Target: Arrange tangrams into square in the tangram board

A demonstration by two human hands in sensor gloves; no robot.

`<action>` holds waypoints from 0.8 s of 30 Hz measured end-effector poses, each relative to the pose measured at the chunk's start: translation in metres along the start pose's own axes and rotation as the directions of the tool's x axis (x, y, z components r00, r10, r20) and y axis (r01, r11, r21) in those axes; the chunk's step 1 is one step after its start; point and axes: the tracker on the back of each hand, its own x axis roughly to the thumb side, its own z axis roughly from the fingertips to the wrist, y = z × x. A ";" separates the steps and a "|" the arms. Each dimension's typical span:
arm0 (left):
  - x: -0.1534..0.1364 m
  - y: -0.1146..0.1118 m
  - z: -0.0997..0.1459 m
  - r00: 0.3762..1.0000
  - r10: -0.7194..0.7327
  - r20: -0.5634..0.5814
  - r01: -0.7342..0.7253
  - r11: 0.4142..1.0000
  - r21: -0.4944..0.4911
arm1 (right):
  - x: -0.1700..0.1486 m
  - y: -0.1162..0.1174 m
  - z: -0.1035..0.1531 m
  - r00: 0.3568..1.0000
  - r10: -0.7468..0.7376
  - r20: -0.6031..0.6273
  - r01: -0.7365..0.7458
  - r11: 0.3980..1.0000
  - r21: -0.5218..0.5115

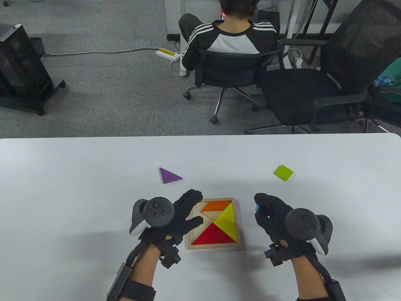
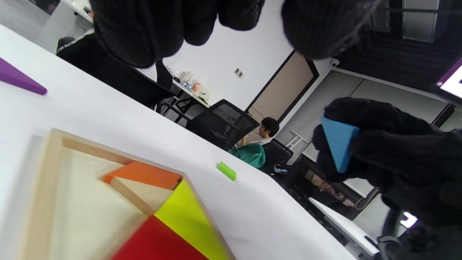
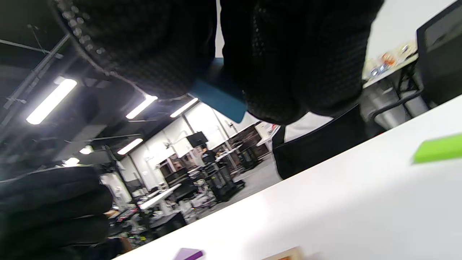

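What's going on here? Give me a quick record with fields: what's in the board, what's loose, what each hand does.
In tangram board: orange piece, yellow triangle, red triangle
Loose on table: purple triangle, green square
Left hand: fingers spread, over the board's left edge
Right hand: pinches blue piece, above the table, right of the board

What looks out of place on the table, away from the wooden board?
Two pieces lie loose beyond the board: a purple triangle and a green square. The right hand holds a blue piece. Nothing looks damaged.
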 end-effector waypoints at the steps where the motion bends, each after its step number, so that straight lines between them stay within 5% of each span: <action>1: 0.000 -0.004 -0.001 1.000 0.021 0.005 -0.021 1.000 -0.003 | 0.002 0.004 0.001 0.999 -0.029 0.014 0.029 1.000 0.012; 15: 0.003 -0.041 -0.011 0.940 0.329 0.096 -0.320 0.942 -0.098 | 0.008 0.048 0.014 0.934 -0.356 0.030 0.338 0.909 0.243; 24: 0.006 -0.054 -0.011 0.937 0.331 0.113 -0.317 0.940 -0.124 | 0.009 0.063 0.016 0.862 -0.506 -0.038 0.483 0.796 0.365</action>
